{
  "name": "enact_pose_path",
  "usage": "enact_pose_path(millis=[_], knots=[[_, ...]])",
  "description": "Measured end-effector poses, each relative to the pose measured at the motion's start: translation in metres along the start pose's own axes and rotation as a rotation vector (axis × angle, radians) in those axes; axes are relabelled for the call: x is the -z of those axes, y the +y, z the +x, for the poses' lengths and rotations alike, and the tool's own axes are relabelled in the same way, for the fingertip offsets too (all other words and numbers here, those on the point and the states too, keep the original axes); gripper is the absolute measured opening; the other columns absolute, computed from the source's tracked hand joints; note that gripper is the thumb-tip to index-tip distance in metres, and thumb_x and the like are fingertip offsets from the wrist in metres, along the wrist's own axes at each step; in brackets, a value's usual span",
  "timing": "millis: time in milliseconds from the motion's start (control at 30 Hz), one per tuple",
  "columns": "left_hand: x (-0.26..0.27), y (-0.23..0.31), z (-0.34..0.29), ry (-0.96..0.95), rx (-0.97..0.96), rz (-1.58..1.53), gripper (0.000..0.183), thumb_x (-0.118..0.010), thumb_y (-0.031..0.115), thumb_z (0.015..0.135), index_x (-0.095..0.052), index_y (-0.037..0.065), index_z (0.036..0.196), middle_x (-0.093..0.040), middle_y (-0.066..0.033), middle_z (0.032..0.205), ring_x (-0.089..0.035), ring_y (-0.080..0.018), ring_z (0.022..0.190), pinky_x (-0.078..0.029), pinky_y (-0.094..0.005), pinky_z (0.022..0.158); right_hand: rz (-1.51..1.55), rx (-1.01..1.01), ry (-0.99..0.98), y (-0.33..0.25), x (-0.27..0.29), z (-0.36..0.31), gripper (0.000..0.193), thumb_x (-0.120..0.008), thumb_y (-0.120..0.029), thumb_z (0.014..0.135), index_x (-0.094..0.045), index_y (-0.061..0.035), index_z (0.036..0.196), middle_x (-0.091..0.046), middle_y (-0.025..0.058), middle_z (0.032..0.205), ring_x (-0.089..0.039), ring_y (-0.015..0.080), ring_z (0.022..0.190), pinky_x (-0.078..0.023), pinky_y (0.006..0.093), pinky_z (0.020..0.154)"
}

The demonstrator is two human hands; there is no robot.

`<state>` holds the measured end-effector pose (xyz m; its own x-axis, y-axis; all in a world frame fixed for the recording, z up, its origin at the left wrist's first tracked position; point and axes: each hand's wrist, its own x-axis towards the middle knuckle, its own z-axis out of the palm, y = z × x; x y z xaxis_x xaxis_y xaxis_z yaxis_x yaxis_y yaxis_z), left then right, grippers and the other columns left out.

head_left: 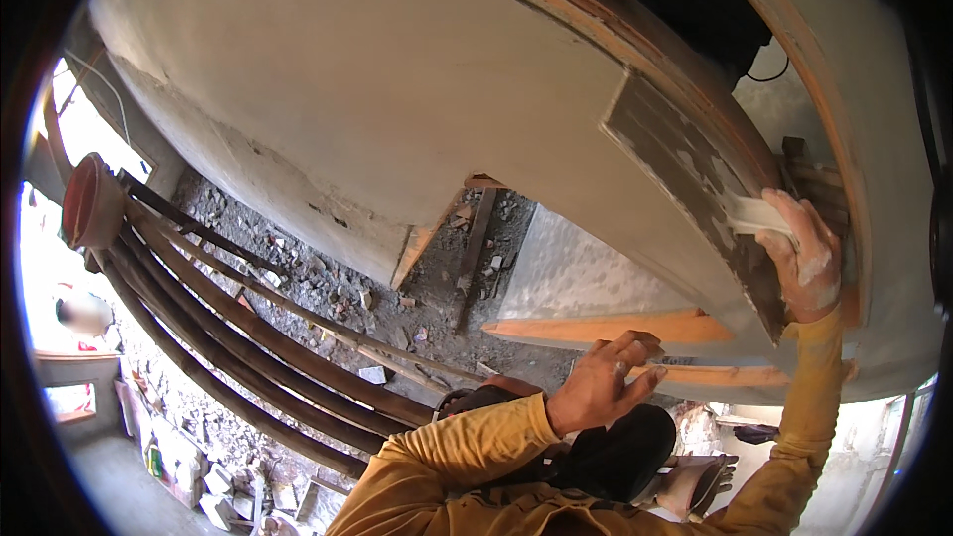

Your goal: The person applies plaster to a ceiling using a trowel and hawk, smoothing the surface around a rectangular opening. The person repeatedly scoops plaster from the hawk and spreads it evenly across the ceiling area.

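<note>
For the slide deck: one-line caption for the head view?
Right hand presses a flat pale putty blade against a grey plastered wall patch; left hand hovers open.

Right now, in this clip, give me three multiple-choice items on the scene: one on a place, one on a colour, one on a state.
1. Where is the right hand?
A. Up against the window frame, pressing a pale flat tool on a grey patch
B. Down on the rubble
C. Resting on the curved poles

2. What colour are the person's sleeves?
A. Blue
B. Mustard yellow
C. White

3. What state is the left hand in?
A. Closed round a hammer
B. Flat on the wall
C. Empty, fingers loosely curled, in the air

Answers: 1 A, the hand is raised at the frame with the tool under its fingers. 2 B, both forearms show yellow cloth. 3 C, nothing sits in its grasp.
</note>
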<state>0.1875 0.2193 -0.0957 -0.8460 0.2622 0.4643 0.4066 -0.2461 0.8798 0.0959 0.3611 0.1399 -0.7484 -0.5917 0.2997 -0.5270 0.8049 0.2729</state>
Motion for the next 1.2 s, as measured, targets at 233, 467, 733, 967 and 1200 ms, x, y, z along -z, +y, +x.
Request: enact_pose_path(millis=[233, 467, 733, 967, 1200], knots=[[-0.003, 0.000, 0.002, -0.011, 0.000, -0.048, 0.030, -0.064, 0.011, 0.088, -0.053, -0.001, 0.113, -0.059, -0.0192, 0.109, -0.061, -0.0345, 0.091, -0.048, -0.0418, 0.079, 0.016, -0.166, -0.062, 0.049, 0.015, -0.088, 0.040, -0.072, -0.021, 0.080, -0.062, -0.0027, 0.114, -0.065, 0.0172, 0.107, -0.063, 0.0364, 0.096, -0.051, 0.0393, 0.081], [-0.007, 0.001, 0.002, -0.043, -0.028, 0.020, 0.029, -0.064, 0.009, 0.088, -0.053, -0.004, 0.112, -0.060, -0.0217, 0.109, -0.061, -0.0364, 0.094, -0.049, -0.0405, 0.081, 0.049, -0.277, -0.083, 0.055, 0.050, -0.143, 0.040, -0.072, -0.018, 0.078, -0.063, -0.0025, 0.114, -0.066, 0.0181, 0.108, -0.064, 0.0351, 0.096, -0.052, 0.0382, 0.080], [-0.019, 0.010, 0.003, -0.044, 0.006, 0.046, 0.026, -0.065, 0.011, 0.088, -0.056, -0.003, 0.108, -0.061, -0.0206, 0.108, -0.061, -0.0362, 0.095, -0.048, -0.0407, 0.081, 0.063, -0.028, 0.035, 0.034, 0.016, -0.066, 0.041, -0.076, -0.020, 0.077, -0.064, -0.0044, 0.113, -0.067, 0.0151, 0.101, -0.066, 0.0326, 0.087, -0.053, 0.0364, 0.074], [-0.020, 0.008, 0.003, -0.028, -0.065, 0.091, 0.027, -0.065, 0.011, 0.087, -0.055, -0.002, 0.109, -0.060, -0.0206, 0.109, -0.061, -0.0364, 0.096, -0.047, -0.0415, 0.081, 0.072, 0.046, 0.053, 0.035, 0.003, -0.041, 0.041, -0.075, -0.022, 0.079, -0.064, -0.0057, 0.114, -0.067, 0.0146, 0.099, -0.066, 0.0319, 0.085, -0.053, 0.0354, 0.072], [-0.023, 0.007, 0.004, -0.036, -0.042, 0.099, 0.027, -0.064, 0.011, 0.088, -0.053, -0.002, 0.109, -0.061, -0.0202, 0.109, -0.061, -0.0350, 0.095, -0.047, -0.0417, 0.081, 0.098, 0.026, 0.061, 0.040, -0.005, -0.042, 0.040, -0.075, -0.021, 0.079, -0.063, -0.0058, 0.114, -0.067, 0.0160, 0.099, -0.066, 0.0328, 0.086, -0.053, 0.0365, 0.072]])
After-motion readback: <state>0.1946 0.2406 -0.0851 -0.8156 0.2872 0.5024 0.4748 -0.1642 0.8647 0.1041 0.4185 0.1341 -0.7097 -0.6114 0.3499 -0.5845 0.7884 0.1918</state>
